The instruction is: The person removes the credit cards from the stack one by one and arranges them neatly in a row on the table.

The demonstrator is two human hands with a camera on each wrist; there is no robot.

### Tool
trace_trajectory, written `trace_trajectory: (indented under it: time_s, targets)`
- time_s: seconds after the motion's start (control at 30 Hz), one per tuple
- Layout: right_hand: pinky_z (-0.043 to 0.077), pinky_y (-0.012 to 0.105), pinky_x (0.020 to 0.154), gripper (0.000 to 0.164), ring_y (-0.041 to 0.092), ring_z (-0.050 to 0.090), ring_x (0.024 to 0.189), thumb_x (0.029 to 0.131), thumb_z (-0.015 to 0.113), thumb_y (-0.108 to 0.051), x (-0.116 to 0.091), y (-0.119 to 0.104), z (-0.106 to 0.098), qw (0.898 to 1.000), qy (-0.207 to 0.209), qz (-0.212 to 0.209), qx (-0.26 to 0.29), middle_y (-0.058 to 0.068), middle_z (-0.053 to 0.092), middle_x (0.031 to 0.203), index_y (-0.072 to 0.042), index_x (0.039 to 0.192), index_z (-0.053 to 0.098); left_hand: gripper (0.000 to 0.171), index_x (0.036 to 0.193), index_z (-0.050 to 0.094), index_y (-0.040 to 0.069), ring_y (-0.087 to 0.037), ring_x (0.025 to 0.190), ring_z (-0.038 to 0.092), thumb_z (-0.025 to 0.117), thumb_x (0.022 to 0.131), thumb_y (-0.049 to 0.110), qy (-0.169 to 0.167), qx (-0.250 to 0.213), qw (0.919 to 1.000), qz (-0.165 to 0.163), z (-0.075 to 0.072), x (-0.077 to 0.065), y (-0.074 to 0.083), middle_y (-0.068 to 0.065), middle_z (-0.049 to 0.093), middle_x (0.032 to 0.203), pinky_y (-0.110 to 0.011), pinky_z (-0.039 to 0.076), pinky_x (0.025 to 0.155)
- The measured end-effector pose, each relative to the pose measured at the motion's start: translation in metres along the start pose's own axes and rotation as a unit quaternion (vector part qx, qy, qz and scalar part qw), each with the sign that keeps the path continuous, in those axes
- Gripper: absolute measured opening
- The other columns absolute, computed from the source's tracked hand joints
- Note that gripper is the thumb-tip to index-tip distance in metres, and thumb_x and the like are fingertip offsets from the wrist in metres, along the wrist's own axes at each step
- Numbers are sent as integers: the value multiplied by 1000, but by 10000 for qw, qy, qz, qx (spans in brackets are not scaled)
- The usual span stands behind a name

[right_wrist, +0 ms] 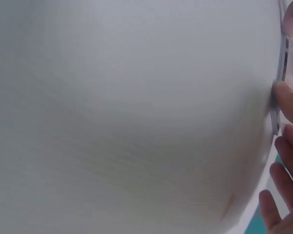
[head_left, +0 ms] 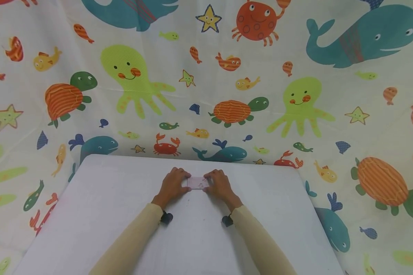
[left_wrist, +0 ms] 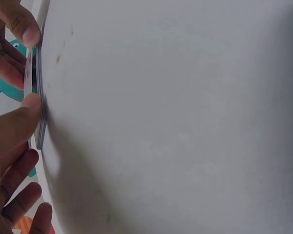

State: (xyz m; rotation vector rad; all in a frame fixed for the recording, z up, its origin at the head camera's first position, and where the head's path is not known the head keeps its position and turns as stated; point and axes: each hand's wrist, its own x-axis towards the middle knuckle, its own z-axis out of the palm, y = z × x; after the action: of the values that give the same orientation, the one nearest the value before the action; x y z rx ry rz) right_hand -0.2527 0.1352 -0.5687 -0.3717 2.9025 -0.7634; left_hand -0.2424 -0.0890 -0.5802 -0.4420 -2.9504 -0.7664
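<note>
The flat pink card (head_left: 197,183) is near the far edge of the desk (head_left: 106,210), about halfway between the desk's sides. The desk's white top stretches wide at left, right and near side, with just a small strip at the back. A sea-animal cloth (head_left: 206,91) hangs behind the desk. The card's long way runs along the desk's far edge. The left hand (head_left: 173,184) pinches its left end and the right hand (head_left: 220,185) its right end, fingers almost together.

a white table (head_left: 268,206) carries a thin flat stack (left_wrist: 41,129) towards its far edge, plus brownish marks (left_wrist: 58,59).
</note>
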Motion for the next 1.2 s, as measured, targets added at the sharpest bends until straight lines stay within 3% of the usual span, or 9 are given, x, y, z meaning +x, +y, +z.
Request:
trace_trajectory:
  time_s: [0.37, 0.77, 1.2]
  targets:
    - [42, 52, 124, 48, 28, 52, 134, 90, 87, -30, -2, 1, -2, 9997, 126, 28, 202, 6, 64, 141, -21, 134, 72, 51, 129, 76, 13, -28, 121, 59, 93, 84, 28, 108, -88, 9999, 38, -13, -3, 6, -8, 74, 124, -48, 55, 110]
    - [46, 50, 120, 48, 25, 53, 127, 89, 88, -30, -14, -6, -8, 9983, 228, -281, 459, 5, 67, 134, -21, 134, 73, 50, 127, 77, 15, -27, 119, 60, 94, 82, 29, 163, -46, 9995, 258, -27, -14, 4, -7, 74, 122, -47, 56, 108]
    - [51, 45, 113, 50, 20, 54, 118, 87, 90, -32, -21, -15, -8, 9978, 249, -555, 270, 2, 69, 128, -23, 134, 74, 52, 125, 77, 16, -25, 118, 61, 96, 79, 32, 157, 173, 9991, 361, -35, -25, -1, -5, 75, 119, -47, 57, 106]
